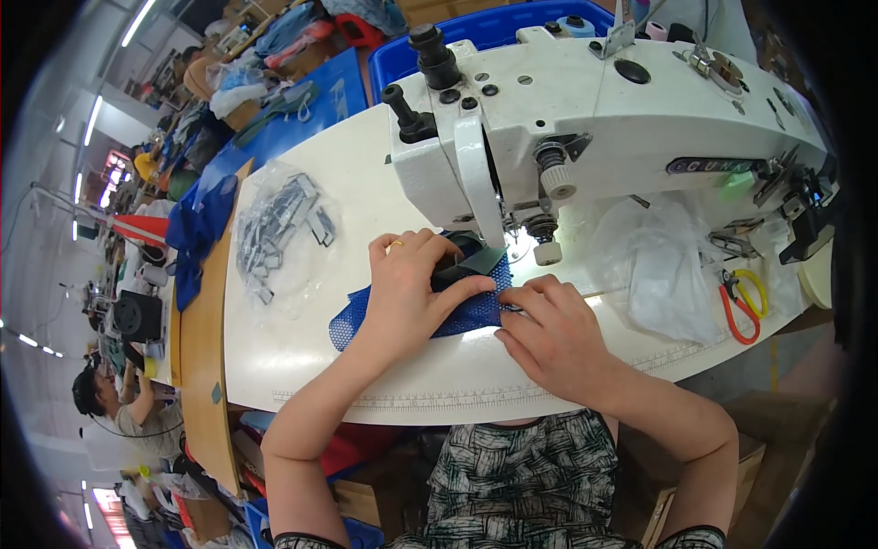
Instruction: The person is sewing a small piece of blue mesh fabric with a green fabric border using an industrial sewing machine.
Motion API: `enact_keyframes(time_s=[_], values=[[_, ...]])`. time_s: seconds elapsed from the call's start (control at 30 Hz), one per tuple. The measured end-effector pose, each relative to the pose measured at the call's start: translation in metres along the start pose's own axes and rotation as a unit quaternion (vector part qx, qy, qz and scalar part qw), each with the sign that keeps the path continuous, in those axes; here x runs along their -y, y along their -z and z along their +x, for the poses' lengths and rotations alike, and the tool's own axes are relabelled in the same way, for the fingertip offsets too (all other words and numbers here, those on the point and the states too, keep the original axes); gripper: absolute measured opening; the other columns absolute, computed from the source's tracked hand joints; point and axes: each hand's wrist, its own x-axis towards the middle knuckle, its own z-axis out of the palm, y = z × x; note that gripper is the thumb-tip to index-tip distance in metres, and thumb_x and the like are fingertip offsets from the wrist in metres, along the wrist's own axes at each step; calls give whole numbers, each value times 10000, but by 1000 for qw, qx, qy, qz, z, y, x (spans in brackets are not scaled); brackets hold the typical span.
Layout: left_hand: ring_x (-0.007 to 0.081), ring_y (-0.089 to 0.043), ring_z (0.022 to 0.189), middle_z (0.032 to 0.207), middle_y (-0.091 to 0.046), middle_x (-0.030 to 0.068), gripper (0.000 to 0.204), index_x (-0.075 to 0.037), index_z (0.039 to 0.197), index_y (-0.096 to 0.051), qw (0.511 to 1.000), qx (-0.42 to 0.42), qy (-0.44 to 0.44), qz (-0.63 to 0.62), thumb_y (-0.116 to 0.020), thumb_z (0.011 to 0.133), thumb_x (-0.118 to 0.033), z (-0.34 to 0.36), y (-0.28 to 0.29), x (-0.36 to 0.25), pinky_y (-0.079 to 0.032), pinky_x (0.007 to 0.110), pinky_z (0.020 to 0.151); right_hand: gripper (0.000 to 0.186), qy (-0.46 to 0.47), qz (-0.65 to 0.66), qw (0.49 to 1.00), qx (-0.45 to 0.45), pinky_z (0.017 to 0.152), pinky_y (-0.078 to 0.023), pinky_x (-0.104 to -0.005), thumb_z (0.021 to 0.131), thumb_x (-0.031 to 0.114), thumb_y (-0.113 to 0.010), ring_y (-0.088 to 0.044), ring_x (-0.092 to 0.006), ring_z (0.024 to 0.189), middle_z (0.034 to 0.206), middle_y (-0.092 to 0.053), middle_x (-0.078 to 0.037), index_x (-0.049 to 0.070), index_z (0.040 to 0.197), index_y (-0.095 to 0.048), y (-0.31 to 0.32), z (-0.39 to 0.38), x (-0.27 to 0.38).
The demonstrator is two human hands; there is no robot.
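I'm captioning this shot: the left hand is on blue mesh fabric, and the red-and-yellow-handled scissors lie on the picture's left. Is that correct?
Not the side: the head view shows the scissors on the picture's right. The left hand is on the blue mesh fabric.

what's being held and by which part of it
The right hand seems to pinch the blue mesh by its right edge; the left hand rests on top.

The white sewing machine point(608, 114) and heaped fabrics point(286, 33) show a sewing workshop.
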Motion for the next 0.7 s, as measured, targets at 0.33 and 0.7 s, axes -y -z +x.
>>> enact_keyframes(time_s=[0.33,0.7], values=[[266,-632,996,1002,-666,74,171,-79,1030,-750,993,73,-59,70,-751,939,-224,1,6,4,-254,550,1150,152,3,3,1000,6,892,-494,-396,839,130,-736,-594,-279,1094,1170,-658,-71,39,958,-709,0,0,-1],[287,-618,1019,995,-661,80,289,-66,1014,-673,996,66,4,57,-845,803,-164,8,7,7,-445,432,921,207,16,2,1000,-3,875,-492,-399,834,135,-735,-596,-291,1082,1187,-664,-90,18,1002,-711,-3,-3,-2]])
